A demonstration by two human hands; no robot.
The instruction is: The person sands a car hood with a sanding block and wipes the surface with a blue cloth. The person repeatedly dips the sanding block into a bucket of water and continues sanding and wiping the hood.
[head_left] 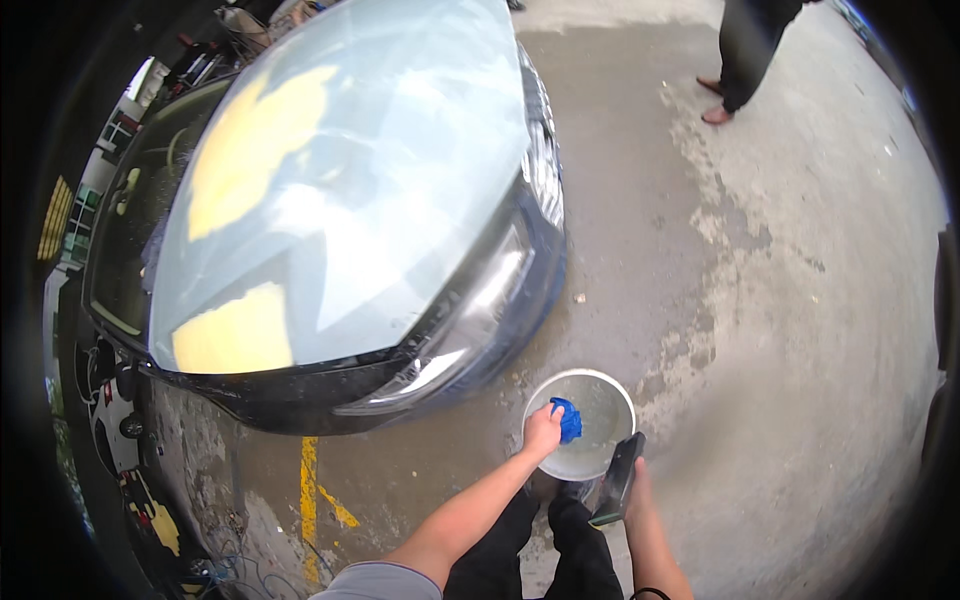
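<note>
My left hand (541,433) is closed around a bunched blue cloth (568,421), held over the left side of a round white-rimmed bucket (602,377). Greyish water seems to fill the bucket. My right hand (638,491) grips a long dark block (619,478) that looks like a sanding block, with a greenish edge at its lower end. The block is tilted beside the bucket's right rim and covers part of it. Ahead and to the left is a car's hood (390,150), pale grey-blue with yellow filler patches (240,325).
The car's headlight (450,335) and dark bumper (550,290) stand close beyond the bucket. Wet concrete (630,170) runs along the car's front. A person in dark trousers (748,50) stands at the far right. Yellow floor paint (309,500) and thin hoses (235,570) lie at the lower left.
</note>
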